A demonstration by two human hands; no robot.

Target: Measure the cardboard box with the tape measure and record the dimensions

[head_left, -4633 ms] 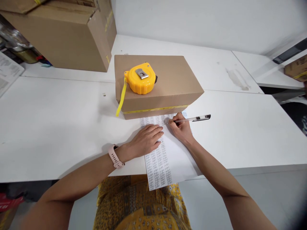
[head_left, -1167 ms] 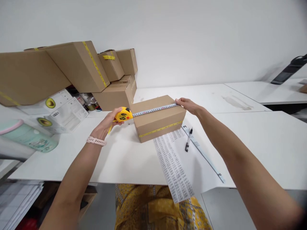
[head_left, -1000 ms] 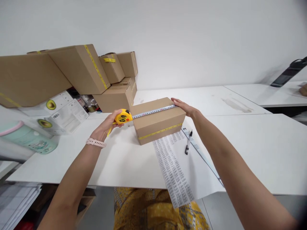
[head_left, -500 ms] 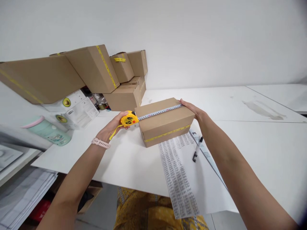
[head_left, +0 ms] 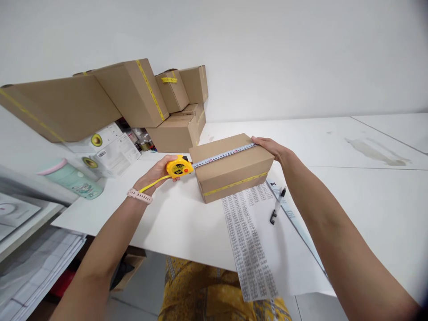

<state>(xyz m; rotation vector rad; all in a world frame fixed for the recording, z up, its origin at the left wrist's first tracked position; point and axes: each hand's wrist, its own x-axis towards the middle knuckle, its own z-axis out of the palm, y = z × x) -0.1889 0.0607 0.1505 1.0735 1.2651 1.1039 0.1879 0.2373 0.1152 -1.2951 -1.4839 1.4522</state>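
A closed cardboard box (head_left: 230, 166) rests on the white table, tilted slightly to the view, with yellow tape along its near side. My left hand (head_left: 158, 171) is closed around a yellow tape measure (head_left: 179, 167) just off the box's left edge. Its pulled-out blade (head_left: 224, 154) lies lengthwise across the box top. At the box's far right edge, my right hand (head_left: 272, 147) pinches the end of the blade against the cardboard; some of its fingers are hidden behind the box. A yellow strap runs from the tape measure over my left wrist.
A printed sheet (head_left: 249, 240) and a capped pen (head_left: 278, 206) lie before the box, beside a blue-edged paper (head_left: 302, 223). Stacked cartons (head_left: 130, 93) stand at the back left, with a white avocado-print box (head_left: 115, 149) and a mint tumbler (head_left: 75, 180) nearer.
The view has shifted slightly. The yellow strap, which hung below my left hand, now lies back across my left wrist. Both hands keep their hold, and the blade stays across the box.
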